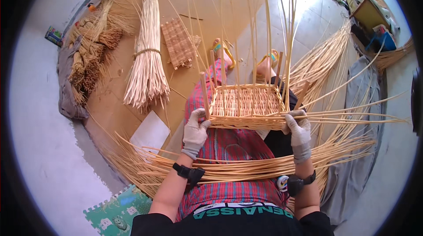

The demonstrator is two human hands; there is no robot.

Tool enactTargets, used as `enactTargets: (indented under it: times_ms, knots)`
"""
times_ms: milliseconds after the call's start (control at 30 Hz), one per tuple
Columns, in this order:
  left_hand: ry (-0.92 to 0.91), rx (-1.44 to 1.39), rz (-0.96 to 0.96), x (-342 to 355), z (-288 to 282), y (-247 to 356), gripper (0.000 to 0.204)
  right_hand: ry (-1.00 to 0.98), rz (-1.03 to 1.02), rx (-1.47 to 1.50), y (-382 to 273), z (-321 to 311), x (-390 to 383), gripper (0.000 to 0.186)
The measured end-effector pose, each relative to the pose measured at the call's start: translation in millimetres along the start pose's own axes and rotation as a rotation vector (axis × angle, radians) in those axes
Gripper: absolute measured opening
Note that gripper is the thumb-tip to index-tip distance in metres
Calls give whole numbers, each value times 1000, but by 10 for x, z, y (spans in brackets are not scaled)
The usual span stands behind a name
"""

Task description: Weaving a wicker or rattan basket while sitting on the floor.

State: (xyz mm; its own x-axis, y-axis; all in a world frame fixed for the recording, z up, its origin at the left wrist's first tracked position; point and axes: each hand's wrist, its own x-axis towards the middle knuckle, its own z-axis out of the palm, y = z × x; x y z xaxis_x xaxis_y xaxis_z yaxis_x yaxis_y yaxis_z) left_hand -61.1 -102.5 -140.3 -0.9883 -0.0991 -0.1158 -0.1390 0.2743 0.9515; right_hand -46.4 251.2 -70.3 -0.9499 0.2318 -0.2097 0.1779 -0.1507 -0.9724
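Observation:
A shallow rectangular wicker basket [246,122] is held above my lap, with short wooden posts at its corners. Long thin uprights rise from its sides toward the top of the view. My left hand [195,132], in a pale work glove, is closed on its near left corner. At the near right corner, my gloved right hand [298,131] grips the rim, where several long wicker strands [348,118] run out to the right. Across my thighs lies a thick sheaf of wicker rods [246,170], beneath both forearms.
A tied bundle of pale rods [147,68] and a woven panel [178,42] lie on the floor ahead left. More bundles [90,59] are heaped at the far left. Loose rods [324,53] spread at right, near a crowded shelf [370,15]. A green foam mat [116,211] sits near left.

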Motion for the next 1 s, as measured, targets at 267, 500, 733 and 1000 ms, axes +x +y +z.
enactTargets:
  times_ms: [267, 500, 733, 1000]
  knots:
    - [-90, -85, -83, 78, -84, 32, 40, 73, -21, 73, 68, 77, -20, 5]
    - [-146, -137, -152, 122, -125, -12, 40, 48, -57, 90, 243, 102, 7, 15]
    - [-110, -58, -72, 82, -86, -15, 39, 33, -65, 58, 333, 38, 180, 16]
    - [-94, -52, -54, 71, -76, -36, 39, 8, -85, 38, 361, 32, 167, 12]
